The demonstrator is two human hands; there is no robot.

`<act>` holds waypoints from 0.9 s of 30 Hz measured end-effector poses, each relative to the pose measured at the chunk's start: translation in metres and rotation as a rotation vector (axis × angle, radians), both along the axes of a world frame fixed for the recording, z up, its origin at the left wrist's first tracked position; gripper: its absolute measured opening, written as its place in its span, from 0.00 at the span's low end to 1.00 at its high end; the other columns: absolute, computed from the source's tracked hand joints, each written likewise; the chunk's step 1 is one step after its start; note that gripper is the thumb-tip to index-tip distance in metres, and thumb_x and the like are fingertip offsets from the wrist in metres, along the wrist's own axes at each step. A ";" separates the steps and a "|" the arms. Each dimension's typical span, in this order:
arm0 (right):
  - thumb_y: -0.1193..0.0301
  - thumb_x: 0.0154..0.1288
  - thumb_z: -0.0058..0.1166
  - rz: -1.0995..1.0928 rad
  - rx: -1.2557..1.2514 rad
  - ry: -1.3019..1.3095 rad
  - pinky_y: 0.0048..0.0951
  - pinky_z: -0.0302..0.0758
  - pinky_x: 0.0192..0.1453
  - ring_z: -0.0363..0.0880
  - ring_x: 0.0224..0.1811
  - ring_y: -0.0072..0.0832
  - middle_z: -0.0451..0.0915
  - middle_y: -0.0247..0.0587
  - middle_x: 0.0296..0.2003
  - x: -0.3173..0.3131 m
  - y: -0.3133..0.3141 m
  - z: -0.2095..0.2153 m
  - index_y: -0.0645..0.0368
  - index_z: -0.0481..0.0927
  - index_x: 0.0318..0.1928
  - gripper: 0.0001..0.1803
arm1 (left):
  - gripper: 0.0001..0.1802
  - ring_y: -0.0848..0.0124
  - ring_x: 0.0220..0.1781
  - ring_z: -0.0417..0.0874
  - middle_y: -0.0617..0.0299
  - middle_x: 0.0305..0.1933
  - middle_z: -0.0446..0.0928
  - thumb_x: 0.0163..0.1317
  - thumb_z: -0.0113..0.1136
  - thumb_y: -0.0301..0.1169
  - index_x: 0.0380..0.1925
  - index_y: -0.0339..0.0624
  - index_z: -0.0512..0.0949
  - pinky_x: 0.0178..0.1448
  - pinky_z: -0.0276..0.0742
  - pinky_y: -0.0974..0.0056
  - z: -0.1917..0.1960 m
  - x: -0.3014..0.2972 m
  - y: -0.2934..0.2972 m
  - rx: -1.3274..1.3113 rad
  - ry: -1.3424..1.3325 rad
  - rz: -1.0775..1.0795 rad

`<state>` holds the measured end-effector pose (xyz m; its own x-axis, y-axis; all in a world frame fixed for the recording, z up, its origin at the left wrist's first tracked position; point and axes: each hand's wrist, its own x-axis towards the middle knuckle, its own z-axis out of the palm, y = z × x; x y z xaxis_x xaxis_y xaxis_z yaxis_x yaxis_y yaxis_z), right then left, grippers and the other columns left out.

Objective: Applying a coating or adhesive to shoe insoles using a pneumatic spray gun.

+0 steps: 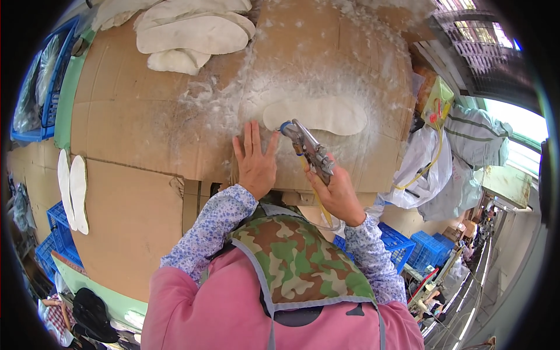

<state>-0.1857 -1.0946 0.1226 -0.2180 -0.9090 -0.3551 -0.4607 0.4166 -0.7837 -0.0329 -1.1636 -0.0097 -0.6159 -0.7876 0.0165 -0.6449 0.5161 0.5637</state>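
Observation:
A cream insole (326, 115) lies flat on the cardboard sheet (146, 122), with white overspray around it. My right hand (336, 195) is wrapped round the handle of a silver spray gun (312, 150). The gun's blue-ringed nozzle points at the insole's left part. A yellow hose (324, 211) runs down from the gun past my wrist. Flat on the cardboard, fingers spread, my left hand (256, 160) rests just left of the nozzle and below the insole's left end. It holds nothing.
Several cream insoles (192, 34) are piled at the far left of the cardboard. Two more insoles (77, 192) lie on the left side. Blue crates (61, 233) stand at left and right. White plastic bags (423, 169) hang beyond the right edge.

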 end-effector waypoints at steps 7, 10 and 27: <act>0.77 0.63 0.52 -0.148 -0.033 0.064 0.28 0.72 0.43 0.76 0.35 0.30 0.78 0.44 0.33 -0.023 0.021 -0.001 0.63 0.70 0.49 0.14 | 0.36 0.45 0.75 0.40 0.39 0.72 0.41 0.51 0.56 0.27 0.64 0.49 0.62 0.70 0.38 0.35 0.005 -0.003 -0.001 -0.010 -0.006 0.002; 0.77 0.63 0.52 -0.197 -0.068 0.092 0.27 0.72 0.42 0.75 0.34 0.28 0.78 0.42 0.33 -0.037 0.033 -0.005 0.64 0.71 0.48 0.12 | 0.35 0.45 0.75 0.40 0.40 0.72 0.42 0.52 0.55 0.27 0.63 0.49 0.63 0.70 0.37 0.36 0.006 -0.004 -0.003 -0.002 -0.005 0.002; 0.66 0.67 0.50 -0.691 -0.057 -0.140 0.17 0.56 0.18 0.58 0.15 0.11 0.75 0.27 0.25 -0.126 0.109 -0.019 0.60 0.78 0.44 0.12 | 0.18 0.62 0.41 0.77 0.49 0.42 0.73 0.55 0.52 0.22 0.48 0.36 0.66 0.44 0.72 0.62 -0.015 -0.027 -0.056 0.537 0.645 0.425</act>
<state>-0.3120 -0.9859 0.1031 -0.7078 -0.5971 -0.3774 0.0006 0.5338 -0.8456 -0.0602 -1.2192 -0.0247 -0.2735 -0.9455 -0.1766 -0.1995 -0.1239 0.9720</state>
